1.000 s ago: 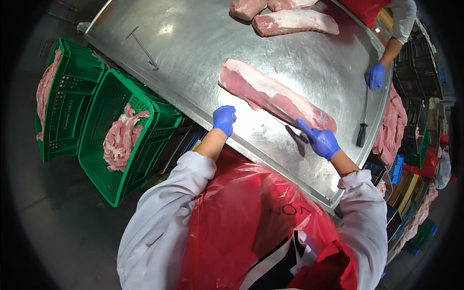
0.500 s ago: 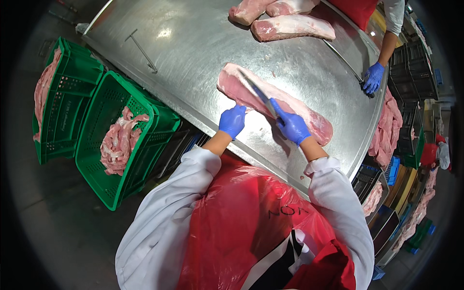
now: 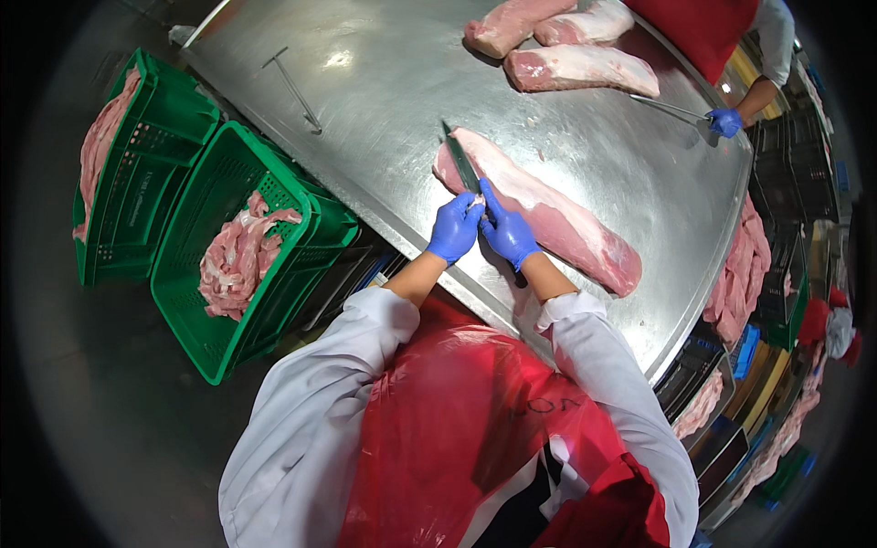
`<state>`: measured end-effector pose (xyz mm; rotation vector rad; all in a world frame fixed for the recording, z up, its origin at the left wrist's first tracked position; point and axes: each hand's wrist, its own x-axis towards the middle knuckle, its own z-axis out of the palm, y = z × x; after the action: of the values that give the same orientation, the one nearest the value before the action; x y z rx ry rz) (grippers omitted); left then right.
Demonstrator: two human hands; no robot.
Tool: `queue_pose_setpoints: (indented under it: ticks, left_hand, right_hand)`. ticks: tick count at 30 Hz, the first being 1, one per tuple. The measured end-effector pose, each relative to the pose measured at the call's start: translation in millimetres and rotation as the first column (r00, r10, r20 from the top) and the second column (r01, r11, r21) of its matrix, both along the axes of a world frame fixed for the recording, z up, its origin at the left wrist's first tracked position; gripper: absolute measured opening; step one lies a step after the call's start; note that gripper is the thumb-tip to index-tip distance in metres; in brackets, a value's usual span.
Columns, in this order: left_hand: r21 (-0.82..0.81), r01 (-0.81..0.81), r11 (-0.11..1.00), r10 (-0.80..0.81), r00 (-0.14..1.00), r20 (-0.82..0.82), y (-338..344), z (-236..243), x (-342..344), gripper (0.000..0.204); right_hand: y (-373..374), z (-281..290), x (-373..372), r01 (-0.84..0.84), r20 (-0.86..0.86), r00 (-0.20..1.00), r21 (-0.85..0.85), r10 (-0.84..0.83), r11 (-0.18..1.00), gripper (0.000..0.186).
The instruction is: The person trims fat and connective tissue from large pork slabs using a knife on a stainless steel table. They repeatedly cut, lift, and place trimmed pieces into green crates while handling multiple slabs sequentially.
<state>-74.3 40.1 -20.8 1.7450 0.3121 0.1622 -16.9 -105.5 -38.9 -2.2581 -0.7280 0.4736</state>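
A long pale-pink pork loin [image 3: 557, 205] lies slantwise on the steel table in front of me. My right hand [image 3: 509, 233], in a blue glove, is closed on a knife [image 3: 461, 160], with its forefinger stretched along the blade side. The dark blade points away from me and lies over the loin's far left end. Close beside it, my left hand [image 3: 454, 228], also gloved in blue, has its fingers pinched on a small pale scrap of meat [image 3: 479, 199] next to the knife. The knife's handle is mostly hidden under my right hand.
More loins [image 3: 585, 70] lie at the table's far side. A T-handled metal hook [image 3: 294, 91] rests toward the left. Green crates [image 3: 216, 352] with meat strips stand left of the table. At the far right, a co-worker's gloved hand [image 3: 724, 122] holds a metal rod.
My right hand has brought the knife left, against my left hand. My left hand has moved slightly nearer the loin. The co-worker's hand and rod have shifted toward the far loins.
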Motion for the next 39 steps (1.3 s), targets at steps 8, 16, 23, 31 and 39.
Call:
queue_pose_setpoints:
  ticks: [8,16,23,31,39]
  left_hand:
    - [-0.181,-0.006,0.983,0.046,0.975,0.217,-15.4,37.1,14.0,0.018]
    - [-0.36,0.128,0.924,-0.019,0.957,0.29,8.1,186.9,-4.5,0.011]
    - [0.427,-0.366,0.827,0.394,0.919,0.026,291.4,212.4,-194.6,0.015]
    - [0.894,0.097,0.437,0.196,0.96,-0.2,253.1,189.5,-114.7,0.066]
    - [0.841,0.436,0.319,-0.652,0.745,-0.139,73.3,59.5,125.1,0.077]
  right_hand:
    - [8.6,14.3,-24.6,-0.011,-0.301,0.953,0.101,0.042,0.995,0.076]
    - [80.2,32.3,-53.7,0.285,-0.606,0.779,0.109,-0.164,0.952,0.083]
    - [-116.1,1.4,-39.2,0.543,-0.03,0.806,0.438,-0.592,0.717,0.081]
    - [-228.2,15.7,-75.7,0.894,-0.444,0.284,0.443,-0.85,0.068,0.087]
    - [-244.6,30.1,-59.3,0.939,-0.206,0.321,0.197,-0.924,0.282,0.086]
